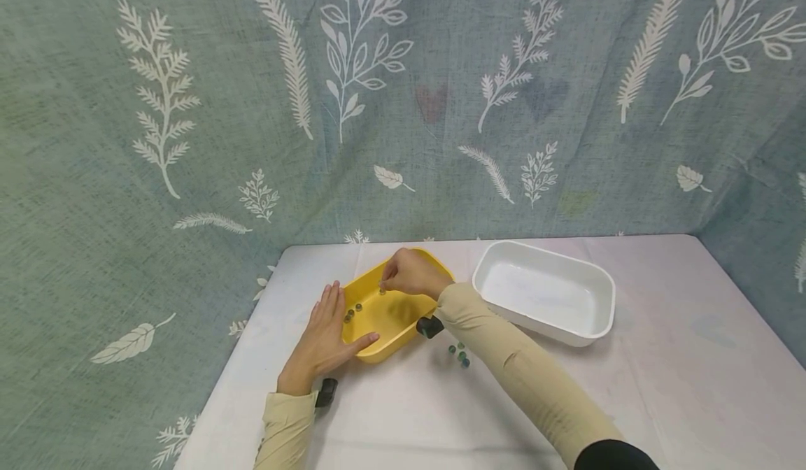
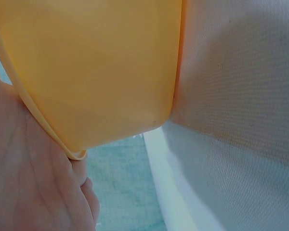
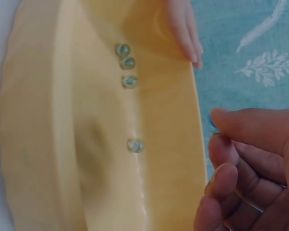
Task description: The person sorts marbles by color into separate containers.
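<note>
The left hand (image 1: 324, 337) lies with straight fingers along the left side of the yellow tray (image 1: 390, 347), its thumb over the near corner. In the left wrist view, the palm (image 2: 29, 168) touches the rim of the yellow tray (image 2: 101, 72). Over the tray's far side is the right hand (image 1: 412, 274). Thumb and forefinger of the right hand (image 3: 253, 159) pinch a small blue-tinted marble (image 3: 213, 123) beside the tray's rim in the right wrist view. Several clear marbles lie inside the tray, one of them (image 3: 135, 146) apart from the others (image 3: 129, 81).
A white tray (image 1: 544, 292) stands right of the yellow one, with no marbles visible inside. Several green and blue marbles (image 1: 462, 357) lie on the white cloth between the yellow tray and the right forearm. A patterned green curtain (image 1: 441, 127) hangs behind the table.
</note>
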Demonstrator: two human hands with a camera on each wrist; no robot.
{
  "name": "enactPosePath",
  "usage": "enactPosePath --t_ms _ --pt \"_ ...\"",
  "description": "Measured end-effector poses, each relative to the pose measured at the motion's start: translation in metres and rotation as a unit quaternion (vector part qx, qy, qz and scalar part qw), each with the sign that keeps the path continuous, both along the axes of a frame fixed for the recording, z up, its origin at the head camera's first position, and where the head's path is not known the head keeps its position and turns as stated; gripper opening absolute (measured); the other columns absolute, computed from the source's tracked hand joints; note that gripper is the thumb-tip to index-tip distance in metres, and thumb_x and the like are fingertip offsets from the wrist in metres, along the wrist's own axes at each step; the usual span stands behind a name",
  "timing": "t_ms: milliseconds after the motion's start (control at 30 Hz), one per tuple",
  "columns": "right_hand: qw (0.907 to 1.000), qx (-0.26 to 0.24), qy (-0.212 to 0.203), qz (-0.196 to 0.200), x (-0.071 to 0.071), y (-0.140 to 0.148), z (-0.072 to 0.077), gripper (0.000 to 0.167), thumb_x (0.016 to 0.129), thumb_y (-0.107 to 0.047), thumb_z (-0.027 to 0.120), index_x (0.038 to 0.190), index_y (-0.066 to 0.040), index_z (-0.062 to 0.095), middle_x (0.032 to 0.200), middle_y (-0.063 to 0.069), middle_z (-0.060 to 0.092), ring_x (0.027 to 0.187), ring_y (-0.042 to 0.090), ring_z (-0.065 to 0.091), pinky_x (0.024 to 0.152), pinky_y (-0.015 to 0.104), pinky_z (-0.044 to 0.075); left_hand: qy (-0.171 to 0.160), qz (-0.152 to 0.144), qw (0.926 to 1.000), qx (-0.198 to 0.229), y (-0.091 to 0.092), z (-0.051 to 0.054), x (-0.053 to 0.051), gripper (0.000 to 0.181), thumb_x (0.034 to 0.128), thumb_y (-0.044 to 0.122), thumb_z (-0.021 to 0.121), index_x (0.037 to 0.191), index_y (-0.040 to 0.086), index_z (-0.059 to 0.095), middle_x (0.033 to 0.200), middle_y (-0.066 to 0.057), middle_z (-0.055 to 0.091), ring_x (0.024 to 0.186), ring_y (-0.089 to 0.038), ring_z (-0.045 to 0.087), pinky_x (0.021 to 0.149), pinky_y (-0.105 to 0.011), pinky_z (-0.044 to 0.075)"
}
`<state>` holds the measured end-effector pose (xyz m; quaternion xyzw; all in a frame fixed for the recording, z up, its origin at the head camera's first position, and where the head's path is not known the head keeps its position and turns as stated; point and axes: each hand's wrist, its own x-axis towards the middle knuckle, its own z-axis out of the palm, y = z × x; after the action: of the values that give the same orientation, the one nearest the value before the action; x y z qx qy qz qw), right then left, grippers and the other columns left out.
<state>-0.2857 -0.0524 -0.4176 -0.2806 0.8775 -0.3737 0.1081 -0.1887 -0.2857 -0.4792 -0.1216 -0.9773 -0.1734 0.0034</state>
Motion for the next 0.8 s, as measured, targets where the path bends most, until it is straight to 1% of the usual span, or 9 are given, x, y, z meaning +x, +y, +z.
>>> enactPosePath --t_ms 200,367,500,633,733,800 --pt "1.0 -0.001 0.004 0.001 0.001 -0.002 -0.002 0.01 0.092 -0.011 0.077 0.095 -0.003 0.082 0.095 0.009 0.081 0.081 0.014 0.072 0.073 0.025 0.059 0.0 0.0 1.0 0.004 0.0 0.001 0.001 0.123 0.0879 0.076 0.06 0.163 -0.005 0.006 0.175 -0.02 -0.001 0.163 -0.038 0.0 0.131 -0.059 0.01" --pt "0.9999 -0.01 0.013 0.004 0.001 -0.003 -0.001 0.011 0.093 -0.009 0.075 0.095 -0.001 0.082 0.094 0.01 0.081 0.077 0.012 0.07 0.071 0.023 0.057 0.003 -0.001 1.0 0.003 0.0 -0.001 0.0 0.123 0.0881 0.076 0.06 0.163 -0.004 0.005 0.175 -0.02 -0.001 0.163 -0.038 -0.001 0.131 -0.059 0.01" --pt "0.9997 -0.02 0.012 0.007 0.001 -0.001 0.001 0.012 0.094 -0.007 0.072 0.096 0.0 0.082 0.094 0.011 0.081 0.075 0.011 0.067 0.07 0.022 0.055 0.004 0.0 1.0 -0.005 -0.001 -0.002 -0.001 0.123 0.0877 0.078 0.058 0.163 -0.004 0.005 0.175 -0.019 -0.002 0.163 -0.038 -0.001 0.132 -0.059 0.01" --pt "0.9997 -0.018 0.015 -0.002 0.004 0.003 0.006 0.012 0.095 -0.01 0.073 0.099 -0.001 0.081 0.097 0.011 0.081 0.08 0.014 0.07 0.074 0.024 0.057 0.003 0.003 0.9999 -0.011 -0.001 -0.003 -0.002 0.124 0.087 0.079 0.058 0.164 -0.004 0.006 0.175 -0.019 -0.002 0.163 -0.038 0.0 0.132 -0.059 0.01" --pt "0.9996 -0.019 0.017 -0.015 0.007 0.007 0.009 0.014 0.095 -0.013 0.075 0.102 -0.003 0.08 0.099 0.01 0.081 0.086 0.016 0.074 0.077 0.026 0.061 0.0 0.004 1.0 -0.008 -0.001 -0.003 -0.002 0.125 0.0868 0.078 0.059 0.164 -0.004 0.006 0.175 -0.018 -0.002 0.164 -0.038 -0.001 0.132 -0.059 0.01" --pt "0.9994 -0.021 0.018 -0.02 0.01 0.011 0.011 0.015 0.095 -0.015 0.075 0.103 -0.004 0.08 0.1 0.009 0.08 0.087 0.016 0.074 0.078 0.027 0.061 -0.002 0.003 1.0 -0.007 0.0 -0.003 -0.001 0.125 0.0867 0.078 0.059 0.164 -0.004 0.005 0.175 -0.018 -0.002 0.164 -0.038 -0.001 0.132 -0.059 0.009"
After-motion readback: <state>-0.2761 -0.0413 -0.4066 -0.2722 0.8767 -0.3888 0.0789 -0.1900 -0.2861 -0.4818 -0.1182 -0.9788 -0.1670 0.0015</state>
